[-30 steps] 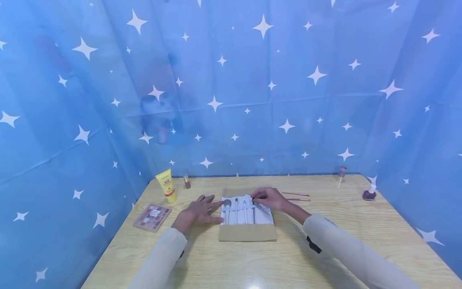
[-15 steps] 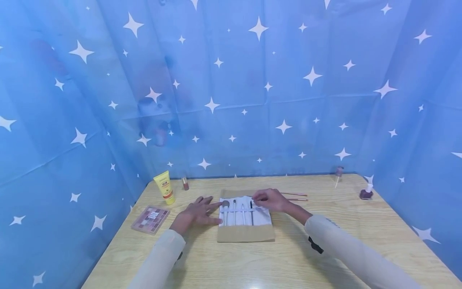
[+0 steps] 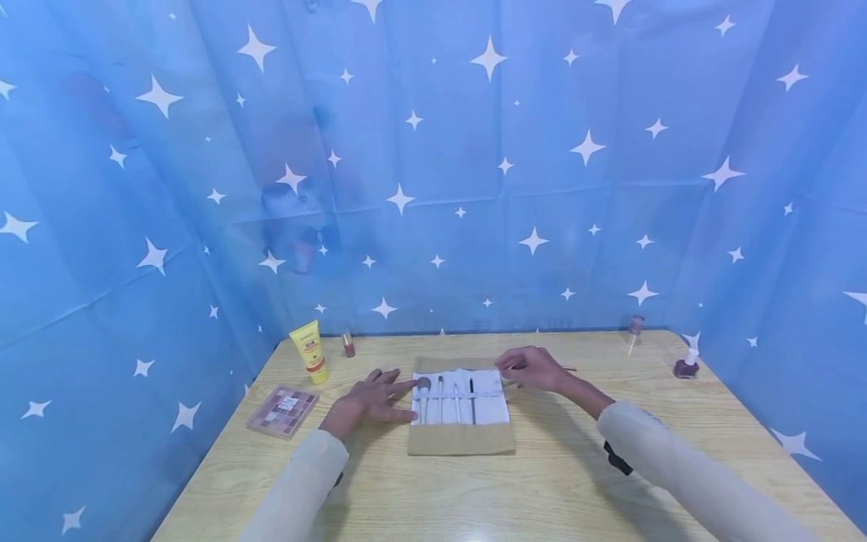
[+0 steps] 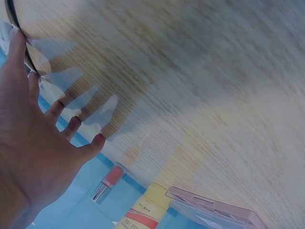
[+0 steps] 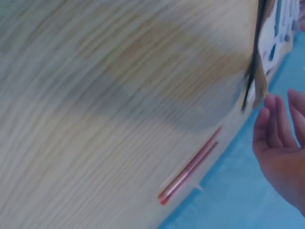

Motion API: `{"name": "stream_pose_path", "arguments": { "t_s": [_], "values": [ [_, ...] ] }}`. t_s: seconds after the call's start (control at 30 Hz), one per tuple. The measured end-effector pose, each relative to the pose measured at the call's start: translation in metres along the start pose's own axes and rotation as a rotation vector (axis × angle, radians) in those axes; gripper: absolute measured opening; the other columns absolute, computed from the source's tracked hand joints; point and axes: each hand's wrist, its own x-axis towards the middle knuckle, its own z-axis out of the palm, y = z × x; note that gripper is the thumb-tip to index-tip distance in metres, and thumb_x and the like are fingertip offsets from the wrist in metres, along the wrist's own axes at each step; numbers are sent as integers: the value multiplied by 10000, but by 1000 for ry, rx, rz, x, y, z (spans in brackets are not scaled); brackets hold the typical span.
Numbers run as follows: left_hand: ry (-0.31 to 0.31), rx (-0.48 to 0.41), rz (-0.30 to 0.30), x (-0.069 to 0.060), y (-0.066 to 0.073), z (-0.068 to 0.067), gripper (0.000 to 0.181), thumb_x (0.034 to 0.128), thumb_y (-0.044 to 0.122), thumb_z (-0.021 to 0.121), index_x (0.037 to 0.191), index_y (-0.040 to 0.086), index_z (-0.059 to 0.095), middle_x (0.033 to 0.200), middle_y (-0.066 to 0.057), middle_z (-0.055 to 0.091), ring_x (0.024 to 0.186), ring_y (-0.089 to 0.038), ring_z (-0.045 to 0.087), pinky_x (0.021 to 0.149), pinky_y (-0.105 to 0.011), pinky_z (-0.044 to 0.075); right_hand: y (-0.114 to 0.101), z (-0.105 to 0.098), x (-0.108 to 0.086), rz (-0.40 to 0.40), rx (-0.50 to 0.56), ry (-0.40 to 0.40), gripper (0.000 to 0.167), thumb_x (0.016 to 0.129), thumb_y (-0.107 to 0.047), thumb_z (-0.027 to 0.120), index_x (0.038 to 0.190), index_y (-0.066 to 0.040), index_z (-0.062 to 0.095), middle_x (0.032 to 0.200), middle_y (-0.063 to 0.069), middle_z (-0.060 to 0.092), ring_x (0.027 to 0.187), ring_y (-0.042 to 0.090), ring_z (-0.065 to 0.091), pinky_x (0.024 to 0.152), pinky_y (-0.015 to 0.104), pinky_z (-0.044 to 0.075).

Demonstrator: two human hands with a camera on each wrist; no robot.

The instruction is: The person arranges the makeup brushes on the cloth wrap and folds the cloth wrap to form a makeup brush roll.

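A beige fabric brush roll (image 3: 460, 439) with a white lining lies unrolled on the table, several makeup brushes tucked under its band. One of them, a dark-handled brush (image 3: 473, 403), stands furthest right in the row. My left hand (image 3: 372, 399) has its fingers spread, with the thumb and index finger resting on the roll's left edge. Over the roll's upper right corner is my right hand (image 3: 531, 369), fingers loosely bent and nothing seen in them in the right wrist view. Two reddish slim sticks (image 5: 188, 167), perhaps brushes, lie beyond it, mostly hidden by that hand in the head view.
At left are an eyeshadow palette (image 3: 282, 412), a yellow tube (image 3: 310, 351) and a small lipstick-like tube (image 3: 348, 345). A dark nail polish bottle (image 3: 686, 366) and a small item with a pale stick (image 3: 634, 335) stand far right. A starry blue curtain (image 3: 433, 165) encloses the table.
My right hand has come off the dark-handled brush and moved right, to the roll's right edge, now covering most of the reddish sticks. The left hand stays at the left edge.
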Motion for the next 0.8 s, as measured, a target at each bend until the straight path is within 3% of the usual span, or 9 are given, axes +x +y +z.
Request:
{"name": "stream_pose_path", "arguments": {
  "t_s": [0.3,0.6,0.8],
  "values": [
    [-10,0,1,1,-1,1,817,924,736,581,1615,352,375,1716,-108,229,1564,-451,165,1215,-695,202,9,-25,-22,-4,-35,59,167,949,-29,727,1097,48,736,1012,213,769,921,323,761,808,346,629],
    [-8,23,5,3,-2,1,814,924,745,572,1615,365,373,1715,-100,235,1563,-447,173,1215,-688,215,31,-49,-40,37,-85,83,209,943,-28,738,1120,82,724,1001,196,772,929,351,755,822,353,625],
    [-7,16,5,2,-2,1,817,923,739,579,1614,351,379,1713,-108,238,1559,-451,182,1211,-688,224,49,-59,-51,78,-150,116,180,911,-36,777,1071,45,754,943,140,782,860,290,759,750,268,593]
  ]
}}
